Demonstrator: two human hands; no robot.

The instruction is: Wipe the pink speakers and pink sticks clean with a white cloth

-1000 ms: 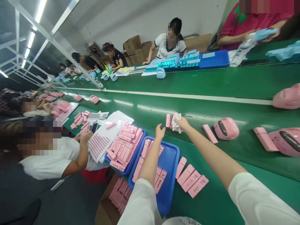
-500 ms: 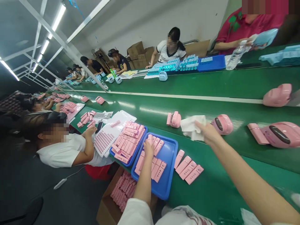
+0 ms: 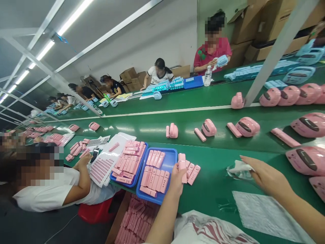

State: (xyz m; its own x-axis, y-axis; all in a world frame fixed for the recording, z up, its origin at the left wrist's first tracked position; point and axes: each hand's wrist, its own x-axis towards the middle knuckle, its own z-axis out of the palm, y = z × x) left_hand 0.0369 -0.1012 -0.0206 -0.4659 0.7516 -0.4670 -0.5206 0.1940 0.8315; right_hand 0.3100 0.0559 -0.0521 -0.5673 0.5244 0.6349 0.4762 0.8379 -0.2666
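Note:
My left hand (image 3: 178,177) is wrapped round a pink bar (image 3: 182,166), held upright above a few other pink bars (image 3: 194,174) lying on the green table. Just left of it is a blue tray (image 3: 173,153) with two rows of pink bars. My right hand (image 3: 265,171) holds a white cloth (image 3: 243,166) over a small clear dish (image 3: 231,173) at the right. A sheet of translucent wrap (image 3: 264,211) lies below that hand.
Beyond my hands, pink rounded units (image 3: 247,126) and bars stand along the green bench (image 3: 142,130). A fuller blue tray (image 3: 145,149) and a person in white (image 3: 50,183) are at the left. A metal post (image 3: 274,57) rises at the right.
The view has swung right. My left hand has come out of the blue tray and now holds a pink bar. My right hand has moved with the cloth from the pink units to the clear dish.

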